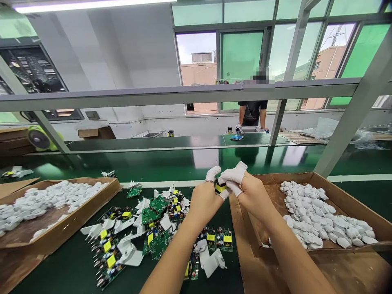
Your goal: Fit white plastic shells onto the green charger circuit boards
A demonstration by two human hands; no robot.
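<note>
My left hand [206,199] and my right hand [240,183] meet over the middle of the bench, with white coverings on the fingers. Between them is a small circuit board with a yellow-and-black block [220,187]; both hands pinch it, and the fingers hide much of it. Below and to the left lies a pile of green circuit boards [159,204] mixed with white plastic parts [130,251]. Under my wrists, more boards with yellow blocks [219,240] lie beside a white plastic piece [214,263].
Cardboard trays of white plastic pieces stand at left [102,196] and right [352,196]. A metal frame bar [153,94] crosses ahead, above a glossy green conveyor surface [147,163]. Beyond it stands a person [253,112]; a green fan [43,138] sits at far left.
</note>
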